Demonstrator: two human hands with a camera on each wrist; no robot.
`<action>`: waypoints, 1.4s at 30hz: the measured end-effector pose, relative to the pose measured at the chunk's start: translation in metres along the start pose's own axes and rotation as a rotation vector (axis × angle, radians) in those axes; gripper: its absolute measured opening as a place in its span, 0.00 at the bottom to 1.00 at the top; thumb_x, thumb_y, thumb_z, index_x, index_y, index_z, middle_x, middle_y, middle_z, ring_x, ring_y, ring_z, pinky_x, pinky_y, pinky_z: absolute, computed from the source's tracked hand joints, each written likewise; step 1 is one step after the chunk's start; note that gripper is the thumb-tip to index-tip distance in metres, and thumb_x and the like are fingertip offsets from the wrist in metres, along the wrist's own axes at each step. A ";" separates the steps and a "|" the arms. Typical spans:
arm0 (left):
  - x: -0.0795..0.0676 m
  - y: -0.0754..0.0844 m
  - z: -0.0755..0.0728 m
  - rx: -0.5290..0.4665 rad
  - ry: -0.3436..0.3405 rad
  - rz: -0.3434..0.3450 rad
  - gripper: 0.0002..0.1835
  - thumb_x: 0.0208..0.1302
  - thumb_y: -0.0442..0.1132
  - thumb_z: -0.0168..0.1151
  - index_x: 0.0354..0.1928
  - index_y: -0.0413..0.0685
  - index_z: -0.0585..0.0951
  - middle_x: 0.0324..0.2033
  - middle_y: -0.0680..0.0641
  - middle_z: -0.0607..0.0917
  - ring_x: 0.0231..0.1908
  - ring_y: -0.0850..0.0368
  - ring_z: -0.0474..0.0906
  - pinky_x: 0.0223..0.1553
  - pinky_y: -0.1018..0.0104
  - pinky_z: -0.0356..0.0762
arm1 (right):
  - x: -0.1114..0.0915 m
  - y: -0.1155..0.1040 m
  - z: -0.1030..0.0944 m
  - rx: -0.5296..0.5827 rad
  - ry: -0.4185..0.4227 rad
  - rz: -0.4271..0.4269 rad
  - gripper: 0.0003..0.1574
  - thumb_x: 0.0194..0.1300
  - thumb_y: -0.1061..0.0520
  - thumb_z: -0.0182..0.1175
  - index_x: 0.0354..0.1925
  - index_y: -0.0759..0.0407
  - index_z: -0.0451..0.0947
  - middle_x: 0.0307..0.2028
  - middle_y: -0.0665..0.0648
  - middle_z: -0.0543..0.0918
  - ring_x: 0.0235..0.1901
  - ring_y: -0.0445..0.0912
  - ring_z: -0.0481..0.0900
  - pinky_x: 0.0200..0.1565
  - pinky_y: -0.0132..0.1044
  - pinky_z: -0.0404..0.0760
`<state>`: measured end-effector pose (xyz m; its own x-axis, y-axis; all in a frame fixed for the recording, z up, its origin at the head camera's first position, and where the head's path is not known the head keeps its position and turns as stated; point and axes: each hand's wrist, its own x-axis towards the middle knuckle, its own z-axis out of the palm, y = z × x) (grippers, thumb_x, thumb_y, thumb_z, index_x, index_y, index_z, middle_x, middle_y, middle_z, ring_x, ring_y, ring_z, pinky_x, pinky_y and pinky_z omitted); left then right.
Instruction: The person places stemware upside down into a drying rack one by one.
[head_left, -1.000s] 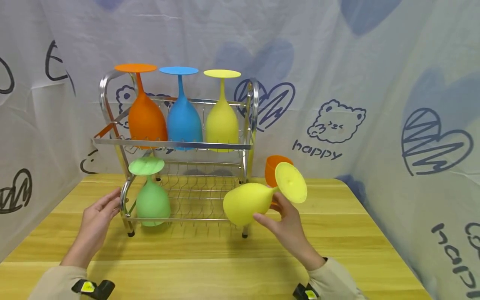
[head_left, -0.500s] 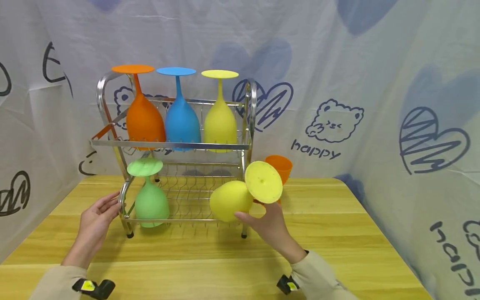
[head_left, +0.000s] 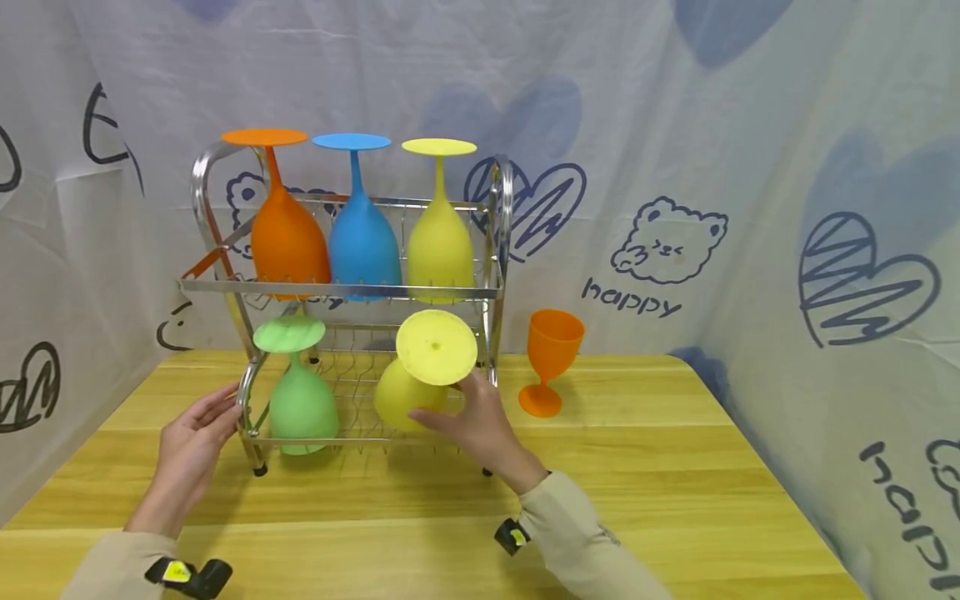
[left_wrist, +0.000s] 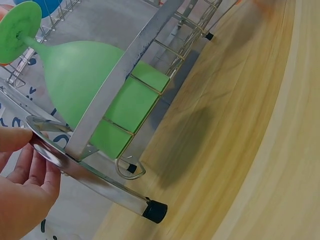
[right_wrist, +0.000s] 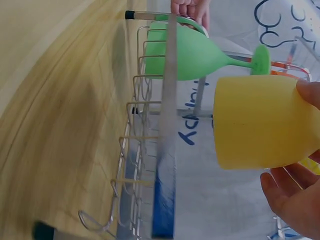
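My right hand [head_left: 480, 425] grips a yellow goblet [right_wrist: 260, 122] by its bowl, tilted, its round base toward the head camera. The goblet is over the lower tier of a metal dish rack [head_left: 341, 288], its rim above the wires in the right wrist view. My left hand [head_left: 197, 446] holds the rack's left leg frame, thumb on one side and fingers behind, as the left wrist view shows. Right beside that hand, a green goblet [head_left: 303, 404] stands upside down at the left end of the lower tier.
Upside down on the upper tier stand an orange goblet [head_left: 288, 242], a blue goblet [head_left: 364, 242] and a second yellow goblet [head_left: 440, 246]. Another orange goblet [head_left: 553, 346] stands upright on the wooden table [head_left: 675, 467], right of the rack. A printed curtain hangs behind.
My right hand has carried the yellow goblet leftward from the rack's right end to over the lower tier, its base turning toward the head camera. The left hand has stayed on the rack.
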<state>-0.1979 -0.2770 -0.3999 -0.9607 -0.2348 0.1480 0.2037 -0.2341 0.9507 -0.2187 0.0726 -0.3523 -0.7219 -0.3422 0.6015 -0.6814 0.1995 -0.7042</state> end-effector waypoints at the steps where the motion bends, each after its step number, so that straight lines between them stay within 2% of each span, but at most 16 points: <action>1: 0.000 0.000 0.000 -0.005 0.001 0.002 0.14 0.65 0.32 0.62 0.47 0.59 0.84 0.38 0.59 0.83 0.39 0.68 0.80 0.42 0.80 0.77 | 0.002 0.001 0.003 -0.006 -0.007 0.021 0.44 0.51 0.61 0.75 0.64 0.57 0.68 0.59 0.54 0.75 0.58 0.47 0.72 0.55 0.43 0.76; 8: 0.000 -0.002 0.002 -0.025 0.001 0.027 0.14 0.65 0.31 0.62 0.47 0.58 0.85 0.37 0.58 0.84 0.39 0.68 0.80 0.42 0.80 0.77 | 0.015 0.011 0.023 -0.107 -0.064 0.075 0.44 0.51 0.58 0.75 0.64 0.58 0.69 0.58 0.56 0.75 0.57 0.49 0.72 0.57 0.47 0.75; 16: 0.000 -0.005 0.002 -0.065 0.012 0.024 0.13 0.65 0.30 0.62 0.45 0.57 0.85 0.36 0.57 0.84 0.38 0.67 0.80 0.42 0.79 0.77 | 0.027 0.019 0.043 -0.243 -0.122 0.118 0.45 0.52 0.49 0.75 0.65 0.55 0.69 0.58 0.53 0.76 0.57 0.47 0.72 0.56 0.43 0.74; 20: 0.000 -0.006 0.002 -0.088 0.019 0.028 0.13 0.64 0.30 0.63 0.45 0.56 0.86 0.37 0.57 0.84 0.38 0.67 0.80 0.42 0.79 0.77 | 0.032 0.024 0.051 -0.280 -0.163 0.153 0.45 0.53 0.47 0.74 0.64 0.58 0.69 0.57 0.55 0.76 0.56 0.48 0.72 0.56 0.43 0.75; 24: 0.000 -0.007 0.001 -0.106 0.026 0.031 0.13 0.64 0.31 0.63 0.47 0.55 0.85 0.38 0.56 0.84 0.39 0.66 0.80 0.42 0.79 0.77 | 0.037 0.028 0.057 -0.272 -0.191 0.181 0.46 0.54 0.46 0.73 0.66 0.59 0.68 0.58 0.56 0.76 0.56 0.48 0.73 0.56 0.42 0.75; 33: 0.000 -0.007 0.002 -0.126 0.031 0.019 0.13 0.64 0.30 0.63 0.46 0.55 0.86 0.38 0.57 0.85 0.40 0.66 0.80 0.43 0.79 0.77 | 0.044 0.038 0.067 -0.247 -0.268 0.301 0.47 0.56 0.42 0.71 0.68 0.57 0.66 0.60 0.54 0.74 0.58 0.49 0.72 0.56 0.41 0.74; 42: -0.002 -0.004 0.004 -0.131 0.030 0.028 0.13 0.63 0.30 0.63 0.45 0.55 0.86 0.38 0.58 0.85 0.40 0.67 0.81 0.44 0.79 0.77 | 0.047 0.040 0.070 -0.289 -0.298 0.330 0.46 0.57 0.39 0.69 0.67 0.57 0.67 0.59 0.55 0.75 0.55 0.47 0.73 0.53 0.39 0.76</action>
<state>-0.1976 -0.2721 -0.4033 -0.9486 -0.2705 0.1644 0.2556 -0.3480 0.9020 -0.2709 0.0000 -0.3787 -0.8664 -0.4564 0.2027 -0.4601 0.5715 -0.6795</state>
